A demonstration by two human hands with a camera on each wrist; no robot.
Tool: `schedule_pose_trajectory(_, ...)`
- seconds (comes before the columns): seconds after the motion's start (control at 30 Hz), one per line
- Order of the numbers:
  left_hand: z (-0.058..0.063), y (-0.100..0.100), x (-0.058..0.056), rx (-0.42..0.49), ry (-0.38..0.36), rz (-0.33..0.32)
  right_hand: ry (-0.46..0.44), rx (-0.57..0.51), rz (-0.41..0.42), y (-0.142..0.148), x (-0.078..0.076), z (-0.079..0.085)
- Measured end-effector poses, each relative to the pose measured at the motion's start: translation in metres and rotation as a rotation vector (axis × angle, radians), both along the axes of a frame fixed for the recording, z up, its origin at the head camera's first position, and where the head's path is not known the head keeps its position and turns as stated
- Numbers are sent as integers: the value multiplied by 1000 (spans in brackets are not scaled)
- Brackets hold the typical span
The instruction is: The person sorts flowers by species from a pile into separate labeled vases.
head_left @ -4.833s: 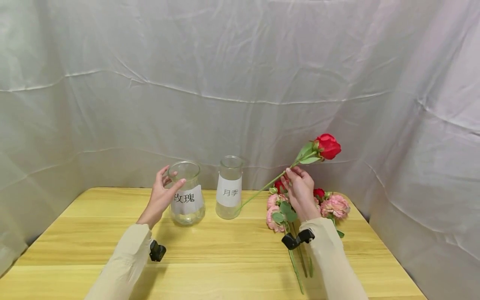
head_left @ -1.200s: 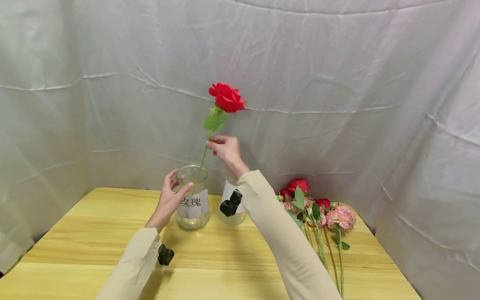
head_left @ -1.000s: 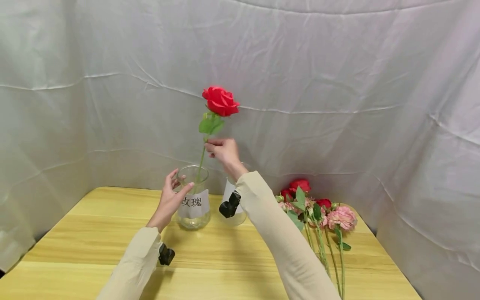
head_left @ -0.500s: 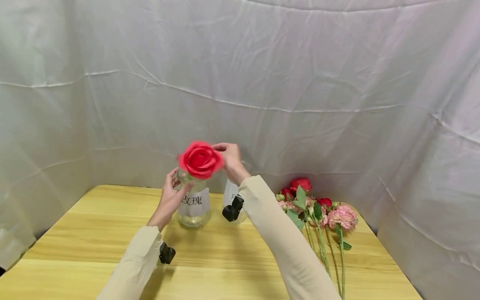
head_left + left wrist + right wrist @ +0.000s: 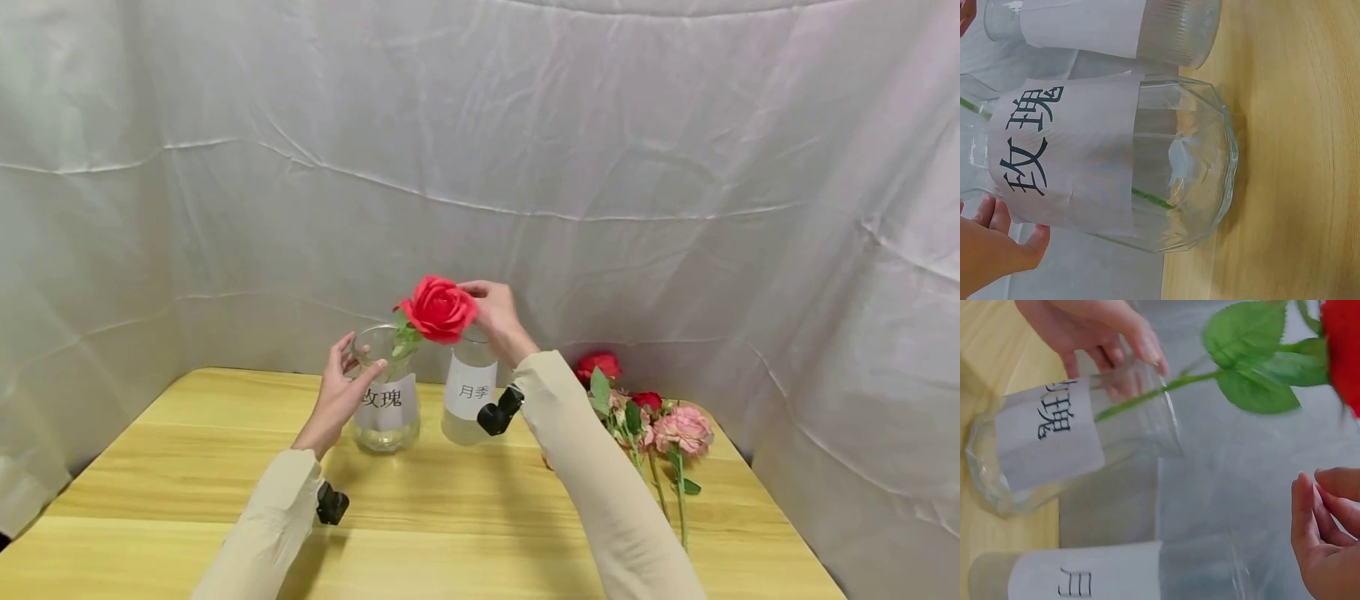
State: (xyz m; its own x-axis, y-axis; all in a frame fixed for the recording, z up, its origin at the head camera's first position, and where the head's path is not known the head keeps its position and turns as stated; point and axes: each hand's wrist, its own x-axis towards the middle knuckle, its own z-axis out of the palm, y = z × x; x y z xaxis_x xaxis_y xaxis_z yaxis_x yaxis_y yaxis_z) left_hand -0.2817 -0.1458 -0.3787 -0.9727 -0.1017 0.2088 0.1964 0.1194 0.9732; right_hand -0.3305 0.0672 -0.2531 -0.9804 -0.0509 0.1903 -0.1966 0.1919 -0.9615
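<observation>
We see the left grip [image 5: 337,398] curled round the neck of a wide vase [image 5: 386,435], clear glass with a smooth round rim and a faceted lower body. A matte paper label [image 5: 1063,150] with bold black characters wraps it, just beside that grip. Leaning in this vase, to the right of the left grip, is the red rose [image 5: 437,308], with ruffled, layered petals, broad toothed leaves [image 5: 1247,337] and a slim green stem [image 5: 1179,381] whose lower part shows through the glass. The bloom tips toward the right grip [image 5: 498,317] and, in the head view, hides its fingertips. Below the right grip we find a narrow vase [image 5: 461,429], fluted near its base and labelled too. Well to the right of that grip lie frilly pink flowers [image 5: 684,429] and red blooms [image 5: 598,365] on the wood-grained counter [image 5: 420,525], partly covered from us by the right sleeve [image 5: 600,475]. Behind both grips hangs creased grey cloth [image 5: 525,125]. From the right wrist we see that the right grip holds nothing: its fingers bend loosely, thumb near the index tip, apart from the stem. The left grip's thumb rests on the vase's near side, its other fingers reaching round the far side.
</observation>
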Motion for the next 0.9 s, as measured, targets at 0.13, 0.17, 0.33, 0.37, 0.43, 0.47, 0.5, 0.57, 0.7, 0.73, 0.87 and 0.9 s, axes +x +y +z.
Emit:
schedule_pose_trajectory(0.13,1,-3,0,-9,-2,-2,-35,-37,22,16,0,2)
schedule_pose_trajectory(0.17,1,-4,0,-10,-2,-3,-39,-57,30,21,0,2)
schedule_pose_trajectory(0.33,0,-6,0,-3,3,1,-18,-80,58,45,7,0)
schedule_pose_trajectory(0.37,0,-6,0,-4,2,2,-10,-75,61,50,8,-1)
schedule_pose_trajectory(0.43,0,-6,0,-5,0,3,6,-54,61,60,12,-3)
schedule_pose_trajectory(0.47,0,-6,0,-6,0,4,9,-46,61,64,15,-3)
schedule_pose_trajectory(0.5,0,-7,0,-7,0,3,11,-38,56,69,17,-3)
schedule_pose_trajectory(0.57,0,-7,0,-8,0,0,13,-17,48,78,22,-4)
schedule_pose_trajectory(0.7,0,-8,0,-7,8,-1,24,16,39,96,32,-7)
schedule_pose_trajectory(0.73,0,-8,0,-6,10,-2,33,20,42,100,34,-8)
schedule_pose_trajectory(0.87,-1,-8,1,-6,16,-3,66,39,39,119,42,-12)
schedule_pose_trajectory(0.9,-1,-8,1,-8,15,-3,75,45,37,123,45,-13)
